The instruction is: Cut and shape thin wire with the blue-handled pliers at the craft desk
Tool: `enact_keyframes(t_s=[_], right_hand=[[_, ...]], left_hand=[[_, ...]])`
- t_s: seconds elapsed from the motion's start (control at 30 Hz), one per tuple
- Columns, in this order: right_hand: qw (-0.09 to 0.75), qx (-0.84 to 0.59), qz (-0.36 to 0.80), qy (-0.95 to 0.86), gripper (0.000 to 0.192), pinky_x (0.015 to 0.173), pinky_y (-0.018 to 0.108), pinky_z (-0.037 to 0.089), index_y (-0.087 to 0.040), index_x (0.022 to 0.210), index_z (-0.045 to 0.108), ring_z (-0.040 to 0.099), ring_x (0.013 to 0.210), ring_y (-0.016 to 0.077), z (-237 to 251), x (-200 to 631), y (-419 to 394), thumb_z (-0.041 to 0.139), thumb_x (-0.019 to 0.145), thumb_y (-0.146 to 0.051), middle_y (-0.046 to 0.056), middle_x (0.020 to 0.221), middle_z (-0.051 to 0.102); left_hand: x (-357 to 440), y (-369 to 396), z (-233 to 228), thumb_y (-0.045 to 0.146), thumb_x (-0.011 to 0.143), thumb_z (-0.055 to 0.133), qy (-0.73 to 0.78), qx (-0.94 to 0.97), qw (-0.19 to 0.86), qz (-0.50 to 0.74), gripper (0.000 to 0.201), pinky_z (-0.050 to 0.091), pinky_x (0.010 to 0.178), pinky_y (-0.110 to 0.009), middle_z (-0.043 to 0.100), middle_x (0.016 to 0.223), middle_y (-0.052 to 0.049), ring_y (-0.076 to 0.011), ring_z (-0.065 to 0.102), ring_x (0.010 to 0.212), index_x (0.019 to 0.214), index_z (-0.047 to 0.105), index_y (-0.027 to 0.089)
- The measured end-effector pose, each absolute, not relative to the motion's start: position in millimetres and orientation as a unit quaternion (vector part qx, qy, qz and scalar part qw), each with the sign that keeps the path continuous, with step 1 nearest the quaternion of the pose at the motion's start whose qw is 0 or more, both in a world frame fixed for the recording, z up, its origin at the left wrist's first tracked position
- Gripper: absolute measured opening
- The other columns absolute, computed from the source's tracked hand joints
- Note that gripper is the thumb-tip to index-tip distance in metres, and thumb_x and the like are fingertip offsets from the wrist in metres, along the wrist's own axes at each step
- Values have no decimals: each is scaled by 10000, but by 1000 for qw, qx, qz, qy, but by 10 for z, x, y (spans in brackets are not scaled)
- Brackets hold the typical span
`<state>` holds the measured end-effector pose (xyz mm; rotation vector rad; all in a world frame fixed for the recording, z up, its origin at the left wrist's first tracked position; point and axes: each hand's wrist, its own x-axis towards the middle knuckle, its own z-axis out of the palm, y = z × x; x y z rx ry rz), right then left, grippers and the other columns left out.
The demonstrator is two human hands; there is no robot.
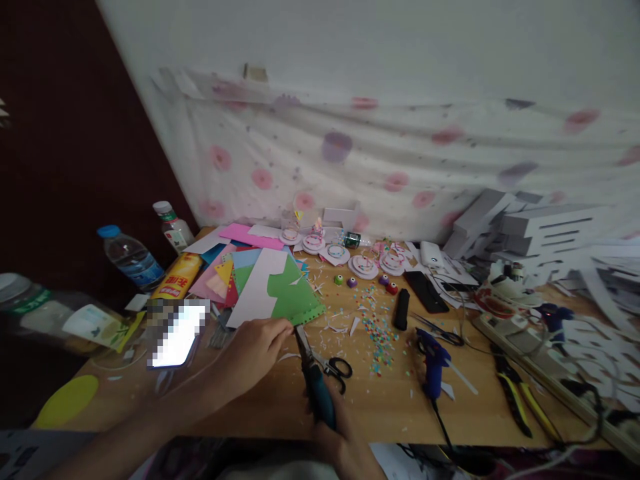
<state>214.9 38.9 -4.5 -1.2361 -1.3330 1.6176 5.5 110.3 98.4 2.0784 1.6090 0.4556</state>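
My right hand (333, 427) wraps round the dark teal handle of a hole punch (316, 387), near the table's front edge. Its metal jaws meet the lower edge of a green sheet of paper (295, 290). My left hand (263, 340) pinches that edge just left of the jaws; the fingertips are partly hidden. Small holes run along the sheet's lower right edge. A white sheet (257, 287) lies over its left part. Black-handled scissors (337, 370) lie beside the punch, partly covered by it. Tiny coloured paper dots (377, 337) are scattered to the right.
A lit phone (177, 333) and bottles (133, 257) stand at left. Small round paper models (363, 267) line the back. On the right are a blue glue gun (433, 363), yellow-black pliers (520, 400), a power strip (540, 380), cables and stacked white foam pieces (545, 233).
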Motion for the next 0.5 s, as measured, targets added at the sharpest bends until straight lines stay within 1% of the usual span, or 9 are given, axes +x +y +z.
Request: enact_keyframes(t_s=[0.13,0.23,0.27,0.33,0.4,0.43,0.5], right_hand=[[352,-498,622,-491,778,924,387,495,-232,1417,563,658,951,272,-17,2135,390,599,649,-112,60,1033,713],[356,-504,623,-481,753,938,383,489,-244,1391,590,647,976,276,-19,2141,394,619,649,-120,51,1032,718],[357,-504,624,-478,749,933,380,491,-245,1387,593,644,981,274,-25,2144,395,622,649,-120,49,1032,720],[363,-505,625,-472,744,925,375,494,-241,1393,588,644,988,269,-44,2143,393,617,658,-127,51,1045,722],[375,-506,625,-460,758,940,376,484,-215,1423,559,648,997,262,-68,2132,389,602,669,-145,65,1072,720],[379,-508,627,-453,774,948,378,479,-196,1441,539,652,994,258,-78,2123,387,589,670,-156,73,1081,719],[384,-516,625,-442,788,969,382,466,-157,1453,520,656,987,253,-90,2105,387,568,667,-182,85,1087,716]], left_hand=[[69,1131,1035,281,980,382,584,753,253,168,355,371,637,-266,660,654,-8,-168,621,643,710,601,210],[63,1148,1044,288,984,385,580,748,273,172,373,391,635,-249,666,631,6,-156,633,635,695,608,213],[56,1152,1034,291,986,390,577,749,276,174,369,407,644,-248,691,657,3,-160,650,654,722,635,215],[37,1154,993,293,977,435,573,754,263,185,304,451,695,-260,760,796,-16,-180,697,749,848,700,222],[13,1147,940,271,944,518,576,762,223,194,218,492,760,-287,787,967,-38,-207,724,852,1005,722,229],[-2,1138,917,252,924,555,576,768,195,198,209,507,781,-299,786,1018,-45,-215,729,879,1053,718,228],[-33,1114,887,227,902,595,570,782,137,214,209,532,787,-314,784,1028,-50,-219,733,874,1076,710,219]])
